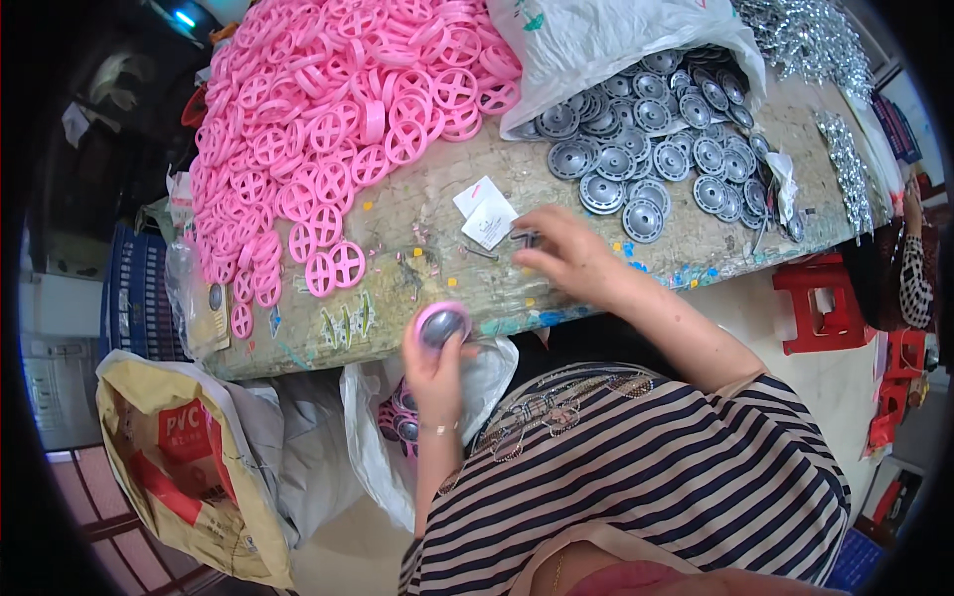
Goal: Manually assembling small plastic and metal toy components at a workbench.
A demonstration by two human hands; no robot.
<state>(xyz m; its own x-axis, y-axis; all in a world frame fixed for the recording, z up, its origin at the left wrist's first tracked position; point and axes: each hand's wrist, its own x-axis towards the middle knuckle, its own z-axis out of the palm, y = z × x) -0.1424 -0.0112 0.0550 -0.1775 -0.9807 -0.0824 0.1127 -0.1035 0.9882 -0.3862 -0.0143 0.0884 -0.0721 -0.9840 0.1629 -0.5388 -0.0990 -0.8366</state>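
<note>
reckoning from the middle of the view: at eight o'clock, by the front edge of the worktop [422, 223], a pink-rimmed wheel [443, 323] with a domed grey centre, gripped in the left hand [433, 375], fingers closed round the rim and thumb over the face. apparently fitted together already, though impossible to tell whether fully fixed. between two and three o'clock, above the worktop, fingers of the right hand [574, 256] bent and nearly closed on a small dark piece [527, 238], too blurred to name.

done, by the look of it: a few pink-and-grey wheels [406, 429] inside a white bag [383, 487] at seven o'clock, below the worktop edge; too hidden to count. left: nearly everything on top. heaped at eleven o'clock, a great many pink rings [347, 263] with bare spokes; between one and two o'clock, spilling from a white sack [606, 45], plenty of loose grey discs [643, 220]. at twelve o'clock, near the right hand, white cards [490, 223]. judging by such piles, early going, with far more to pair than paired.
</note>
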